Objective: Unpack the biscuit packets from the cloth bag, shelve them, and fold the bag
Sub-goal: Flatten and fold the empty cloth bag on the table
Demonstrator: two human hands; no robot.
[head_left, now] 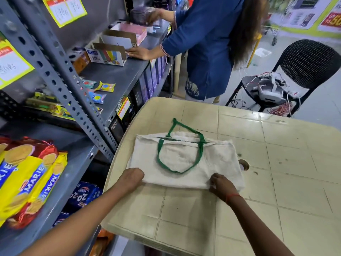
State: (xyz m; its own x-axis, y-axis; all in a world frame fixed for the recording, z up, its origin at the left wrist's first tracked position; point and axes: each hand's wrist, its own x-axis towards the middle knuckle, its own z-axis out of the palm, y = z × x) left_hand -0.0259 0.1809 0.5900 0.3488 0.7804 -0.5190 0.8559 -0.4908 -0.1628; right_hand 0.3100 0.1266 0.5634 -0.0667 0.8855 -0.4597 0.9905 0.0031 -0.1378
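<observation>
The scene is lit evenly and brightly from above, and only soft, weak shadows are seen under the cloth bag [184, 161] on the table [276, 163]. Small glare is seen on the shiny biscuit packets [27, 178]. Straight lines are bent strongly near the edges by the wide lens. The far background at the upper right is rendered a little soft and pale.
</observation>
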